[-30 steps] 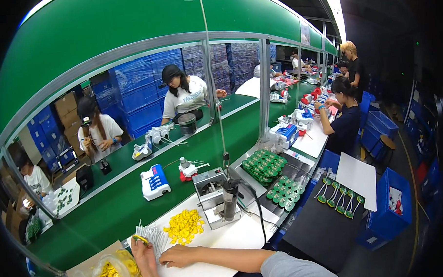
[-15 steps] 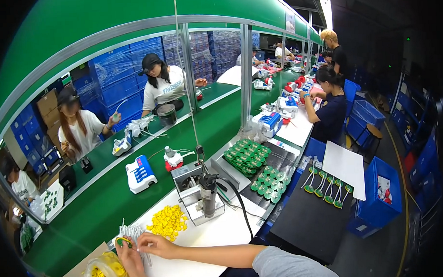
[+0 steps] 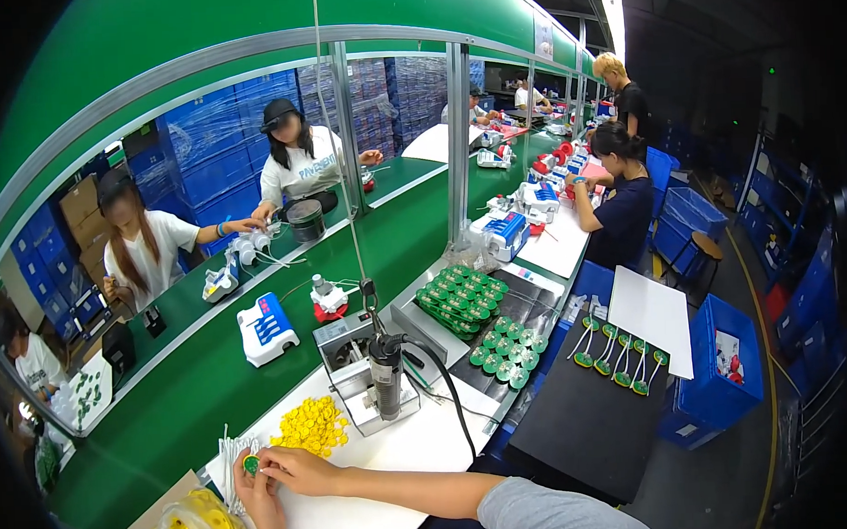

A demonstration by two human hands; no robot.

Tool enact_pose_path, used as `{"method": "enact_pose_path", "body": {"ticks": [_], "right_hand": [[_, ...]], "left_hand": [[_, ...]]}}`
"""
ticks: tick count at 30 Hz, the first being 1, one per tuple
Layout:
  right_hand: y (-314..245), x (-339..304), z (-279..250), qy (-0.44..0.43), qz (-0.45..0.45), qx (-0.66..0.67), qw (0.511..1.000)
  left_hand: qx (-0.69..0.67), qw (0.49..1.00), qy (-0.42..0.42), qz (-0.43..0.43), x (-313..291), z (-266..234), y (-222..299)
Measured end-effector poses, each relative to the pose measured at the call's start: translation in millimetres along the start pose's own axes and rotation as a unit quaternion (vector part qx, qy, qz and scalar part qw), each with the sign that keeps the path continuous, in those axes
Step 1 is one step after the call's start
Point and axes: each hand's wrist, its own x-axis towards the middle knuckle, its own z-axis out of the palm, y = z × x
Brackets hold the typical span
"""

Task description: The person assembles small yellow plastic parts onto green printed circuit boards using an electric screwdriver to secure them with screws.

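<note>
Left hand (image 3: 256, 494): holding a small green disc with a yellow rim (image 3: 251, 464) between thumb and fingers, above the near left part of the white worktop (image 3: 439, 450). Right hand (image 3: 305, 470): fingers drawn narrow, at the disc's right edge (whether they grip a wire cannot be told). White wires (image 3: 228, 450) lie just beyond the left hand; loose yellow parts (image 3: 310, 425) lie beyond the right hand. Near left, a clear bag of yellow rings (image 3: 209, 522). Farther right, an upright powered driver (image 3: 387, 382) at a metal fixture (image 3: 344, 337)
</note>
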Motion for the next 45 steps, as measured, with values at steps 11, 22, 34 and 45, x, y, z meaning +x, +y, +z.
{"method": "enact_pose_path", "body": {"ticks": [11, 22, 34, 45], "right_hand": [[11, -2, -14, 0.010, -0.004, -0.032, 0.999], [5, -4, -31, 0.004, 0.022, -0.124, 0.992], [4, 15, -5, 0.007, 0.009, -0.122, 0.992], [5, 17, 19, 0.026, 0.008, -0.160, 0.987]], "left_hand": [[-0.014, 0.999, 0.029, 0.002, -2, 16, -3], [0.018, 1.000, 0.008, 0.006, 2, 24, -9], [0.027, 0.999, 0.013, 0.015, 11, 0, 5], [0.067, 0.997, 0.026, 0.037, 5, -12, 19]]}}
